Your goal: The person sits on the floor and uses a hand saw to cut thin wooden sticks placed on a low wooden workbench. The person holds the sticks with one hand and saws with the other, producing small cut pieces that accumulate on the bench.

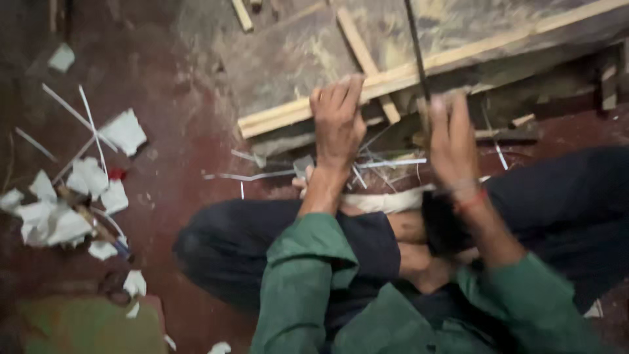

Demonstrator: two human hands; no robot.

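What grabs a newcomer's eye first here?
Two hands at centre: the left hand rests on a pale wood strip, the right hand is by a thin dark rod, grip blurred. White paper scraps litter the red floor at left.

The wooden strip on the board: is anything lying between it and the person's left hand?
Nothing visible. The left hand rests directly on the pale wooden strip, fingers curled over its edge. The right hand is beside the thin dark rod; blur hides the grip.
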